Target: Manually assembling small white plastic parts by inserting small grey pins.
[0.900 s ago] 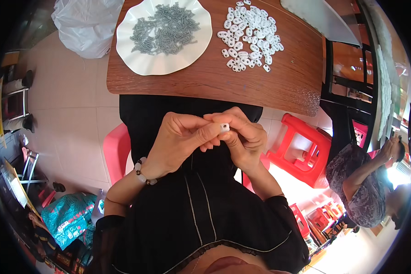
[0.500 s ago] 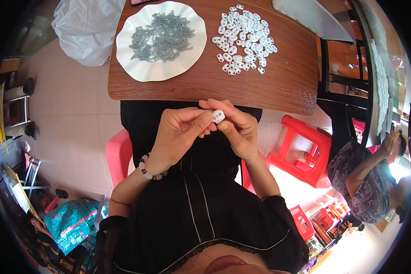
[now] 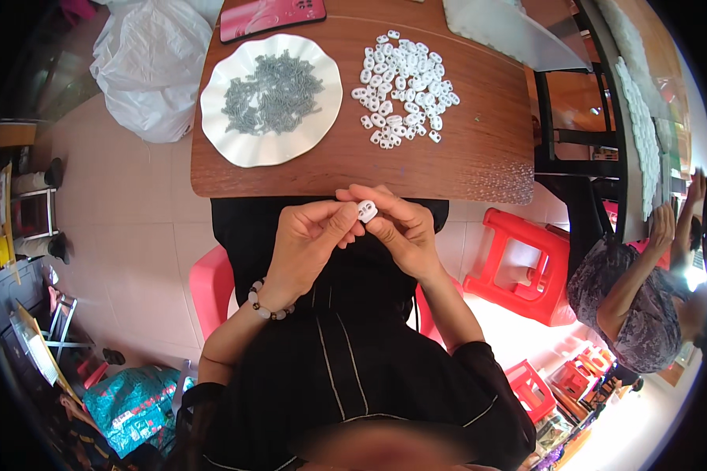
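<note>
Between my two hands, just off the near edge of the table, is a small white oval cord lock (image 3: 368, 210) with two holes facing up. My left hand (image 3: 313, 239) pinches it from the left with thumb and fingers. From the other side, the thumb and fingers of my right hand (image 3: 407, 231) are closed on it too. Whether a smaller part sits between the fingers is hidden. A white wavy-rimmed plate (image 3: 322, 125) on the table carries a heap of small grey springs (image 3: 275, 94). Right of the plate lies a loose pile of similar white cord locks (image 3: 408, 82).
A pink phone (image 3: 272, 17) lies behind the plate. White sheeting (image 3: 518, 35) covers the far right corner. A large white bag (image 3: 151, 67) stands left of the table, a red stool (image 3: 518, 271) at the right. Another person (image 3: 632, 298) sits farther right.
My head view has shifted, so the table sits lower and more of the pink phone shows. Both hands keep their hold on the cord lock, which has tilted slightly.
</note>
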Motion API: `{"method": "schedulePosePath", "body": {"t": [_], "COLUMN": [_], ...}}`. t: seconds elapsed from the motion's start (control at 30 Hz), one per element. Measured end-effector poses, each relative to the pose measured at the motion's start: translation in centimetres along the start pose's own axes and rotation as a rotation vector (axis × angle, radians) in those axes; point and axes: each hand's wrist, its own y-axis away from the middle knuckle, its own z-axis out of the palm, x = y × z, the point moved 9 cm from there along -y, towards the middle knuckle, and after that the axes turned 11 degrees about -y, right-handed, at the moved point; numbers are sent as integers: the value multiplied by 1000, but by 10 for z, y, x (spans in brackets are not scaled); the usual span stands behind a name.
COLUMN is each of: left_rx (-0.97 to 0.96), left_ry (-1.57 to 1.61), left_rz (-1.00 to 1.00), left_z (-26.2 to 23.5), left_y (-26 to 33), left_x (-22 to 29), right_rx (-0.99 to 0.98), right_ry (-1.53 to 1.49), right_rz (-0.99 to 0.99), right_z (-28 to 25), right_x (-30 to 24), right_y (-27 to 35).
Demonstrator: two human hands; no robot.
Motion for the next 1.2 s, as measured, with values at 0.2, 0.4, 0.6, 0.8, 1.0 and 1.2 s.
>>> {"method": "schedulePosePath", "body": {"t": [0.2, 0.4, 0.6, 0.8, 1.0, 1.2], "left_rx": [5, 1, 26, 64, 55, 44], "left_ry": [8, 20, -39, -58, -45, -32], "left_rz": [-12, -1, 33, -21, -45, -76], "left_z": [0, 1, 3, -5, -5, -5], "left_y": [1, -2, -5, -4, -4, -5], "left_x": [-3, -1, 5, -2, -6, -11], "right_rx": [18, 25, 17, 139, 192, 224], "right_ry": [-10, -60, 71, 131, 71, 50], "right_rz": [17, 32, 30, -81, -156, -182], "right_z": [1, 2, -3, -19, -28, -32], "right_x": [-1, -5, -15, -49, -75, -72], "right_y": [1, -3, -6, -19, -26, -23]}}
